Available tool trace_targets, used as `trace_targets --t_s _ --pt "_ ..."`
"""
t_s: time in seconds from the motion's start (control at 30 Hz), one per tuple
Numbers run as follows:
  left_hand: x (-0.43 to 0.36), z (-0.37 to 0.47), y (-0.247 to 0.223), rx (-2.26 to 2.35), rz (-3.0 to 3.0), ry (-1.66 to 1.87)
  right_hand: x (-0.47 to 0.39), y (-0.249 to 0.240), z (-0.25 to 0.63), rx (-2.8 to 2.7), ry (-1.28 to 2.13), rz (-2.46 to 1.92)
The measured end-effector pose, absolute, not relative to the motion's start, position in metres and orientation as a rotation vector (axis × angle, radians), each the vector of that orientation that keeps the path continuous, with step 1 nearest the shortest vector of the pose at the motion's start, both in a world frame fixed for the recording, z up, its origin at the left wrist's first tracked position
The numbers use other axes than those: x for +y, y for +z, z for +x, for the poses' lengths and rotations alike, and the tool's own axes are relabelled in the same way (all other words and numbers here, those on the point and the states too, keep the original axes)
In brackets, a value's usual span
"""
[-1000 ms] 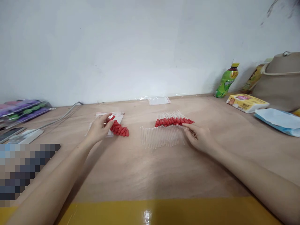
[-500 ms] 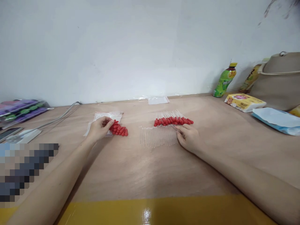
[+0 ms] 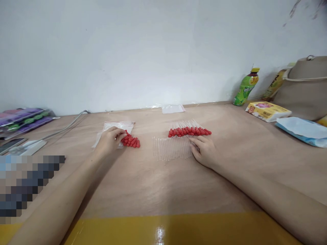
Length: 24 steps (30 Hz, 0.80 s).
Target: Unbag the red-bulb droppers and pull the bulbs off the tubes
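A pale wall point(image 3: 143, 51) closed off the far side of the brown tabletop point(image 3: 143, 183), and a glossy yellow strip point(image 3: 122, 228) ran along the near side. Between that strip and the work lay a broad stretch of bare brown surface.

The left hand point(image 3: 110, 139) was at the left end of a heap of red rubber tips point(image 3: 132, 141). Its thumb and fingers were drawn close together; I could not tell whether they gripped a tip. The heap lay beside and partly over clear plastic bags point(image 3: 127, 126).

The right hand point(image 3: 204, 149) was at the right end of a row of clear tubes point(image 3: 172, 149), thumb and forefinger near each other and the other fingers curled. Whether it was clamped on a tube could not be established. The tubes lay side by side, one end toward the wall. Just beyond them lay a row of red-tipped sticks point(image 3: 189, 131), red ends facing the person.

A gap of tabletop separated the heap from the tubes. A white plastic bag point(image 3: 173, 109) lay near the wall. Well to the right were a green bottle point(image 3: 244, 90), a yellow tissue pack point(image 3: 270, 110) and a blue packet point(image 3: 304, 132); at far left, purple packs point(image 3: 22, 119) and a grey cable point(image 3: 68, 126).
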<state>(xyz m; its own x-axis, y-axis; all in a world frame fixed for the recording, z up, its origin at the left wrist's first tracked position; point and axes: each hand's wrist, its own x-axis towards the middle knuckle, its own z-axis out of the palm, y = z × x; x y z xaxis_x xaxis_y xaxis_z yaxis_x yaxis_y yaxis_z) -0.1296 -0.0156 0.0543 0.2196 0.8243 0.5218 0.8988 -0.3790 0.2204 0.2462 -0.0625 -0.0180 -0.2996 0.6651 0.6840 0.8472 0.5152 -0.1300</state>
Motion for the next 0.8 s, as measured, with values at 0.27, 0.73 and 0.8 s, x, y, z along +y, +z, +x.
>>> trace_targets --t_s 0.27,0.73,0.8 --pt "-0.021 -0.128 0.057 -1.678 -2.254 -0.931 -0.065 -0.014 0.245 -2.124 -0.290 -1.249" --pt "-0.022 -0.011 0.039 -1.528 -2.675 -0.842 -0.065 -0.012 0.249 -2.052 -0.178 -1.187" --pt "-0.011 0.009 0.037 -1.638 -2.660 -0.797 -0.065 -0.012 0.251 -2.018 -0.174 -1.185"
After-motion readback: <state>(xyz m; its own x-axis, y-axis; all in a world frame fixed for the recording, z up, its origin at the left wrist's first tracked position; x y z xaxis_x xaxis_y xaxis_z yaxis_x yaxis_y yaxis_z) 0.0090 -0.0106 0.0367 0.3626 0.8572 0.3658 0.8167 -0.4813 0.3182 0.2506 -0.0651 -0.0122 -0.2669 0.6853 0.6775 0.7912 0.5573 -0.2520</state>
